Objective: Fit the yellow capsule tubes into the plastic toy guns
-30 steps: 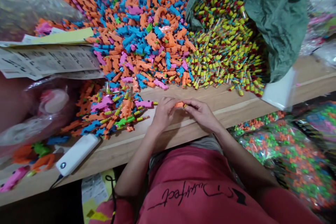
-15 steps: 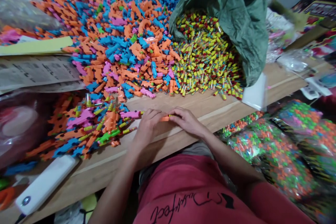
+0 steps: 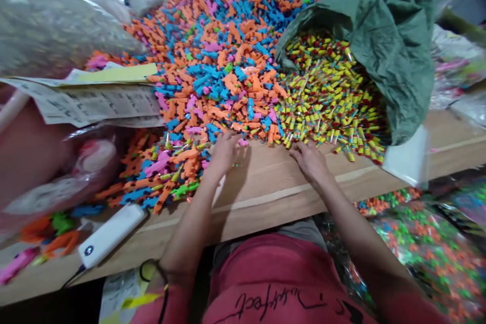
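Observation:
My left hand (image 3: 227, 152) reaches to the front edge of a big heap of small orange, blue and pink plastic toys (image 3: 228, 81). Its fingers are apart, and I see nothing held in them. Over at the tubes, my right hand (image 3: 310, 161) has its fingertips at the near edge of a pile of small clear tubes with yellow labels and red ends (image 3: 330, 91). Thumb and fingers look parted there; whether they touch a tube is unclear. Left of my left hand lies a smaller pile of toys with yellow-labelled tubes among them (image 3: 161, 164).
A green sack (image 3: 395, 55) lies open around the tubes. Printed sheets (image 3: 102, 104) and a white power bank (image 3: 112, 235) with a cable are on the left of the wooden table (image 3: 266, 187). Filled clear bags (image 3: 429, 248) lie below at right.
My hands were together over the table, pinching an orange toy. They have moved apart and forward, left to the toy heap, right to the tubes; the orange toy has left them. The view has shifted left.

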The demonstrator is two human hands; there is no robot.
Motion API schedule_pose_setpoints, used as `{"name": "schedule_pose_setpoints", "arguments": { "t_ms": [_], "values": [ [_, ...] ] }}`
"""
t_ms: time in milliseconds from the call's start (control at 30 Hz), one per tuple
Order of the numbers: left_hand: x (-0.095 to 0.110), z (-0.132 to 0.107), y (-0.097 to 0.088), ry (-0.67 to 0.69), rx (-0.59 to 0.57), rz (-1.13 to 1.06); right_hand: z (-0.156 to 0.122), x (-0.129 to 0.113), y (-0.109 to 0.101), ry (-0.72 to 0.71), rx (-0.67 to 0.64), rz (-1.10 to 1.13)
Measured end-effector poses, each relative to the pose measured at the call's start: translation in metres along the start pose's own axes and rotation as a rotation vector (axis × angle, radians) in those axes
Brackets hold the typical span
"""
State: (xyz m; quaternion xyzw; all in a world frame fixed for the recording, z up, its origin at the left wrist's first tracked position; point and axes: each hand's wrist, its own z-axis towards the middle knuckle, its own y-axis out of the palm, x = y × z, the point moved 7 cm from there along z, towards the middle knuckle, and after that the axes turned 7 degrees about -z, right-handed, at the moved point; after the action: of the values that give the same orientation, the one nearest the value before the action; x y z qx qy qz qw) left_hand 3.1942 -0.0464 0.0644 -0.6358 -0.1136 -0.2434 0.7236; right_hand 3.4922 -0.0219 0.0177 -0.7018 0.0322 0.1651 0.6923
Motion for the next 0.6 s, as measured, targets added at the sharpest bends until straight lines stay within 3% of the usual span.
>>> {"name": "schedule_pose_setpoints", "arguments": {
  "t_ms": [100, 300, 433, 600],
  "values": [
    [-0.006, 0.019, 0.029, -0.047, -0.042, 0.079, -0.009, 0.002, 0.001, -0.017, -0.004, -0.066],
    [-0.009, 0.012, 0.033, -0.014, -0.017, 0.107, -0.015, 0.010, 0.004, -0.071, 0.083, 0.083],
    [-0.007, 0.000, 0.034, 0.013, 0.056, 0.082, -0.023, -0.013, 0.004, -0.194, 0.135, 0.298],
    [-0.003, -0.004, 0.043, 0.009, 0.049, -0.010, -0.036, -0.048, 0.006, -0.256, 0.072, 0.514]
  ]
}}
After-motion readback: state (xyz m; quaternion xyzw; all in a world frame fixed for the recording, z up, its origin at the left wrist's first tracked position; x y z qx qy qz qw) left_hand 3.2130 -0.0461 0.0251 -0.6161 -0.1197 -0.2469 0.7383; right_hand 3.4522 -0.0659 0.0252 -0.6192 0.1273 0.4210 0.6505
